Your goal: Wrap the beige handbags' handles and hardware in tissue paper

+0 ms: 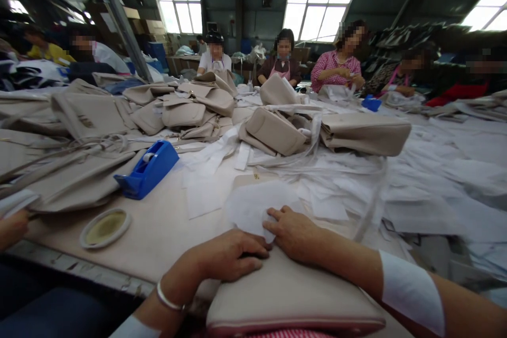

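A beige handbag [293, 296] lies in front of me, its pink-edged base toward my body. At its far end rests a thin white sheet [257, 200], partly covering a beige part with a small gold mark. My left hand [233, 254], with a silver bangle on the wrist, is closed on the bag's far edge, thumb on the near face; some fingertips are hidden. My right hand [295, 232] is closed on the sheet's near right part, its fingers bent over it. A white band wraps the right forearm.
A blue tape dispenser [148, 169] and a round shallow dish [105, 228] stand to the left. Beige bags [182, 111] are heaped beyond, and white sheets [428, 190] cover the right side. Another person's hand [12, 229] shows at the left edge; several people sit across the table.
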A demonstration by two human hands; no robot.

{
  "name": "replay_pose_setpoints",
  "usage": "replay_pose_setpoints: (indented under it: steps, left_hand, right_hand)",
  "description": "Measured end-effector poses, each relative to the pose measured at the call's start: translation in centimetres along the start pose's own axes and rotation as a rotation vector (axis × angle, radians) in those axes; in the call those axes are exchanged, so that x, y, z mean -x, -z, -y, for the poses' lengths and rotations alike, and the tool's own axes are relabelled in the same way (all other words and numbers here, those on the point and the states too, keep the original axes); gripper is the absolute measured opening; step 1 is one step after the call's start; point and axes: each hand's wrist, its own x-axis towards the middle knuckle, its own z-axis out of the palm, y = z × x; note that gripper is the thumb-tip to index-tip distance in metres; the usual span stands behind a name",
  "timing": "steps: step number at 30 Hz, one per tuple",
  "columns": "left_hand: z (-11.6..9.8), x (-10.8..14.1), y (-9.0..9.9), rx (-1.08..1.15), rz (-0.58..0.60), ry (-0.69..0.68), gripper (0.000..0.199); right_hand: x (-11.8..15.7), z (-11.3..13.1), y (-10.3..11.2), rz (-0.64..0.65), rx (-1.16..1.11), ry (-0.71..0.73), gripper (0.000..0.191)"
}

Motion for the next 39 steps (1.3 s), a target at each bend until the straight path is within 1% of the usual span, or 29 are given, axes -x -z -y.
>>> replay_pose_setpoints:
  steps: [1,3,4,5,7,8,9,11,12,14,15,17,19,21,23,25,28,30,31,32,34,36,37,39]
  left_hand:
    - [-0.7,0.7,1.0,-0.021,0.027,0.036,0.030]
    - [-2.4,1.6,3.4,-0.082,0.054,0.114,0.028]
    - [-3.3,1.7,4.7,-0.110,0.042,0.144,0.028]
    - [-4.0,1.5,6.0,-0.134,-0.003,0.161,0.029]
    - [-4.8,0.0,7.9,-0.184,-0.114,0.161,0.031]
    - [-4.7,-1.2,8.3,-0.218,-0.159,0.149,0.032]
    - [-4.3,-2.6,8.3,-0.257,-0.173,0.132,0.032]
    - [-2.3,-5.7,7.2,-0.332,-0.147,0.097,0.032]
    - [-1.0,-7.1,6.3,-0.350,-0.113,0.089,0.034]
    - [1.9,-9.5,4.1,-0.361,-0.113,0.100,0.038]
    - [3.2,-10.2,3.1,-0.352,-0.129,0.103,0.039]
    - [5.2,-10.9,1.4,-0.327,-0.161,0.104,0.042]
    - [6.2,-10.9,0.4,-0.296,-0.188,0.101,0.044]
    - [6.4,-10.6,0.0,-0.275,-0.199,0.088,0.046]
    - [6.2,-10.4,-0.1,-0.284,-0.178,0.068,0.047]
    - [5.8,-10.4,-0.1,-0.319,-0.137,0.063,0.047]
    - [5.2,-10.5,-0.2,-0.384,-0.059,0.097,0.046]
    - [5.1,-10.5,-0.4,-0.415,-0.024,0.118,0.048]
    - [5.2,-10.6,-0.5,-0.427,-0.009,0.121,0.050]
    - [5.2,-10.6,-0.7,-0.438,0.007,0.120,0.053]
    - [5.4,-10.6,-1.2,-0.450,0.024,0.100,0.061]
    - [5.5,-10.7,-1.8,-0.427,-0.001,0.039,0.057]
    - [5.5,-10.7,-2.0,-0.405,-0.028,0.002,0.052]
    - [5.4,-10.7,-2.4,-0.357,-0.087,-0.058,0.043]
  right_hand:
    - [0.2,0.3,-0.1,-0.007,0.001,-0.054,0.036]
    - [0.5,0.8,0.0,-0.009,0.023,-0.098,0.039]
    - [0.5,1.0,0.2,0.000,0.027,-0.106,0.039]
    - [0.5,1.2,0.5,0.007,0.028,-0.113,0.039]
    - [0.5,1.6,1.1,0.034,0.034,-0.128,0.039]
    - [0.5,1.8,1.5,0.053,0.040,-0.134,0.039]
    - [0.4,2.0,1.8,0.073,0.049,-0.137,0.038]
    - [0.3,2.3,2.2,0.096,0.080,-0.145,0.037]
    - [0.2,2.4,2.2,0.098,0.099,-0.149,0.037]
    - [0.2,2.5,2.2,0.100,0.124,-0.149,0.035]
    - [0.2,2.6,2.1,0.106,0.132,-0.147,0.035]
    - [0.4,2.7,1.9,0.096,0.146,-0.151,0.034]
    - [0.7,2.9,1.8,0.027,0.176,-0.149,0.034]
    - [1.0,3.1,1.8,-0.046,0.208,-0.123,0.033]
    - [1.1,3.3,1.8,-0.045,0.232,-0.091,0.032]
    - [0.9,3.5,1.9,0.022,0.253,-0.074,0.032]
    - [0.9,3.4,2.5,0.132,0.259,-0.070,0.032]
    - [1.4,3.0,3.4,0.179,0.234,-0.052,0.026]
    - [1.7,2.7,4.1,0.179,0.206,-0.034,0.023]
    - [2.0,2.3,4.9,0.157,0.162,-0.014,0.022]
    - [2.0,1.3,6.4,0.065,0.032,0.018,0.028]
    - [1.2,0.4,7.3,-0.062,-0.108,0.016,0.034]
    - [0.6,-0.1,7.2,-0.114,-0.165,-0.008,0.035]
    - [-0.9,-0.9,6.1,-0.190,-0.255,-0.062,0.043]
